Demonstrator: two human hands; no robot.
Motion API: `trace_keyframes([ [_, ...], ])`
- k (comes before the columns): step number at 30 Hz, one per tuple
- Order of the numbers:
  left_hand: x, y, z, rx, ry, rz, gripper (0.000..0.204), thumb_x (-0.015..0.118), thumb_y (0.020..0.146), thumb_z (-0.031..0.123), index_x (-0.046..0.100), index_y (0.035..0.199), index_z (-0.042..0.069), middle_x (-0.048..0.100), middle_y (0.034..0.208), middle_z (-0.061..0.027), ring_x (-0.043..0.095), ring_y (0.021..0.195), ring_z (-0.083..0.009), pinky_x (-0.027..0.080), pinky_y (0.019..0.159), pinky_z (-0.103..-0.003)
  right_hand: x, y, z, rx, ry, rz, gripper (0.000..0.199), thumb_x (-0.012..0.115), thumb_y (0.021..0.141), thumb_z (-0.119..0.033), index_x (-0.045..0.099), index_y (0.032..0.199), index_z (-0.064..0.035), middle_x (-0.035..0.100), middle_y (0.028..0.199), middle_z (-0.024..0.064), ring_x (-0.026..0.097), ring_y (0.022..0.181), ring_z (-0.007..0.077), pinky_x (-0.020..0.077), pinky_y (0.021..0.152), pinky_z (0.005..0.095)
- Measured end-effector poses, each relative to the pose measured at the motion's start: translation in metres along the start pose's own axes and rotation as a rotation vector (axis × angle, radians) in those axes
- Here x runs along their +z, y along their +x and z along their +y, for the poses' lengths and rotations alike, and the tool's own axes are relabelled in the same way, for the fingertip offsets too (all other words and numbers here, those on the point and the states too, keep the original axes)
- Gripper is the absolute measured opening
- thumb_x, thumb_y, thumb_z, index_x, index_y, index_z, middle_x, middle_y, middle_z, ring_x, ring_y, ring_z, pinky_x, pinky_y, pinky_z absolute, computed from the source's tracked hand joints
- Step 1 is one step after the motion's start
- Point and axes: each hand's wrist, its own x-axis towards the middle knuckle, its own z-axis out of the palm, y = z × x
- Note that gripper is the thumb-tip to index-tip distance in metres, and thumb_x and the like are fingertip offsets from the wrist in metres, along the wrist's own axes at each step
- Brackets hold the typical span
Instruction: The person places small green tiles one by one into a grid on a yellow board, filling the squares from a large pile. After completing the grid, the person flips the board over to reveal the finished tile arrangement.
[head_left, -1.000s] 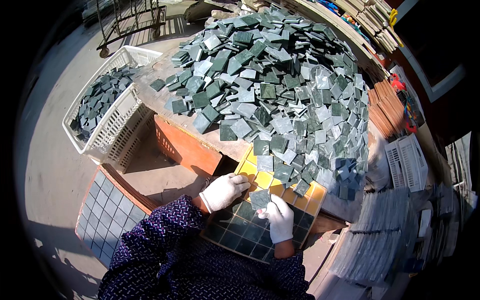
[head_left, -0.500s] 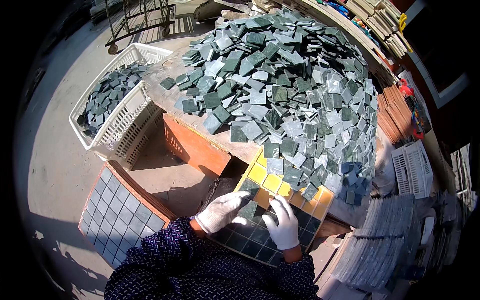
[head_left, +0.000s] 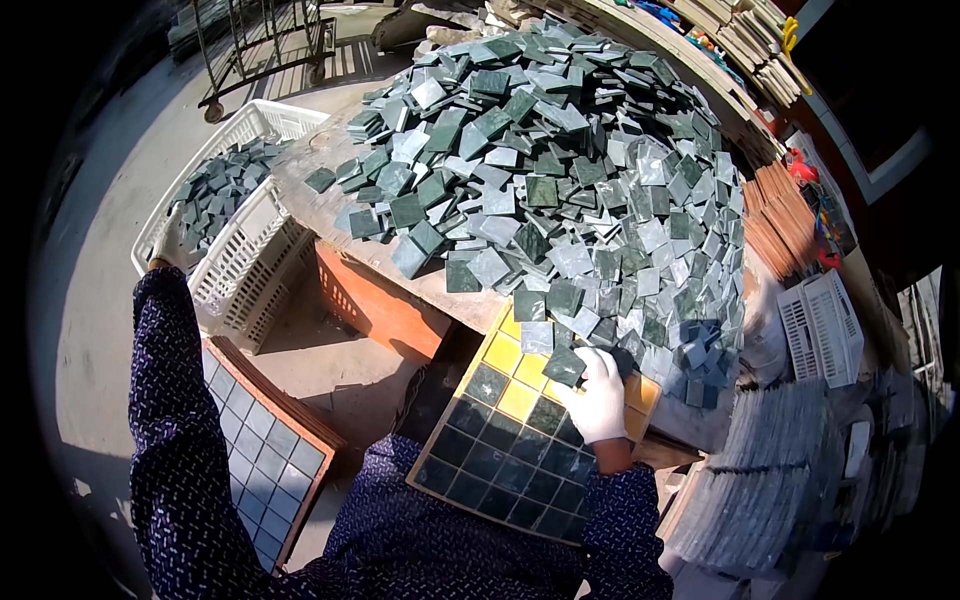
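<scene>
My right hand (head_left: pixel 598 398), in a white glove, closes on a dark green square stone tile (head_left: pixel 563 366) above a yellow gridded tray (head_left: pixel 518 400). The tray's near rows are filled with dark tiles, and several yellow cells show farther up. My left arm stretches far out to the left. My gloved left hand (head_left: pixel 174 245) is at the near side of a white plastic basket (head_left: pixel 262 215) holding broken stone pieces (head_left: pixel 222 190); its fingers are too small and unclear to read. Beyond the tray spreads a big heap of loose green tiles (head_left: pixel 560 150).
A stack of finished tile panels (head_left: pixel 262 435) stands at my left. An orange board (head_left: pixel 375 305) props below the table edge. On the right are stacked grey sheets (head_left: pixel 760 480), a white crate (head_left: pixel 822 330) and brown boards (head_left: pixel 778 218). A wheeled metal rack (head_left: pixel 265 60) stands behind.
My left hand has left the tray and swung out to the basket. My right hand has moved farther up the tray and now holds a tile. A single tile lies in the tray's left column.
</scene>
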Motion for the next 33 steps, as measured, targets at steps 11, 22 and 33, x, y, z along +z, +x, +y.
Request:
trace_keyframes([
  [11, 0.208, -0.262, -0.122, 0.896, 0.704, -0.665, 0.049, 0.063, 0.085, 0.005, 0.050, 0.132, 0.002, 0.050, 0.136, -0.0189, 0.050, 0.125, -0.0346, 0.042, 0.102, -0.035, 0.045, -0.040, 0.005, -0.155, -0.050, -0.141, 0.046, 0.077, 0.070, -0.022, 0.063, 0.112, -0.0088, 0.055, 0.116, 0.0120, 0.051, 0.109, 0.0336, 0.0433, 0.094, 0.0432],
  [22, 0.274, -0.364, -0.195, 1.234, 1.162, -1.140, 0.076, 0.052, 0.086, 0.056, 0.044, 0.138, 0.002, 0.036, 0.150, -0.0151, 0.028, 0.142, -0.0305, 0.013, 0.115, -0.055, 0.039, 0.040, -0.003, -0.161, -0.288, -0.102, 0.044, 0.066, 0.080, -0.016, 0.053, 0.121, -0.0090, 0.054, 0.125, 0.0118, 0.059, 0.103, 0.0331, 0.0500, 0.086, 0.0414],
  [33, 0.307, -0.266, -0.141, 0.669, 0.368, -0.737, 0.024, 0.059, 0.091, 0.010, 0.063, 0.110, -0.003, 0.065, 0.104, -0.0144, 0.063, 0.093, -0.0228, 0.050, 0.082, -0.030, 0.049, 0.041, -0.014, -0.060, 0.325, -0.048, 0.026, 0.055, 0.092, -0.015, 0.059, 0.116, -0.0081, 0.065, 0.108, 0.0180, 0.064, 0.097, 0.0351, 0.0513, 0.080, 0.0384],
])
